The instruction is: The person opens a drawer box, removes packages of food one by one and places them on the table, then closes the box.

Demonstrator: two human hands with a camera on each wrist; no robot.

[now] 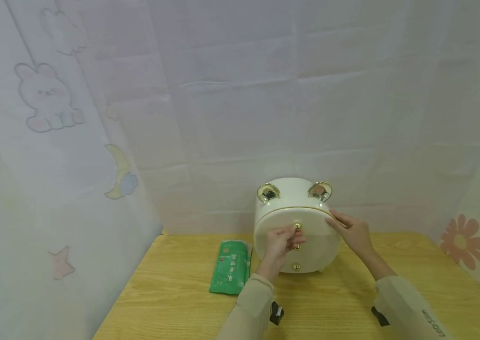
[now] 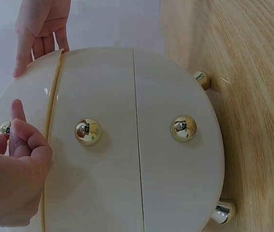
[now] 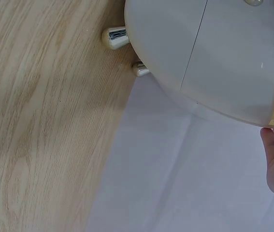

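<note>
Head view shows a white round-fronted drawer box (image 1: 318, 241) with gold ears (image 1: 268, 192), upright on the wooden table (image 1: 172, 283). The left hand (image 1: 279, 244) pinches its top knob (image 1: 297, 225) between thumb and finger; the right hand (image 1: 354, 233) grasps nothing, its extended fingers touching the box's upper right edge. On the left wrist view, a gold strip (image 2: 53, 92) lines the seam below the top section; the interior is hidden. Beside the box lies a green plastic packet (image 1: 227, 269), contents not visible.

White drawer box (image 1: 317, 236) | gold knobs (image 2: 88, 132) | upright on table (image 1: 159, 302) | top drawer (image 2: 33, 89) perhaps ajar
</note>
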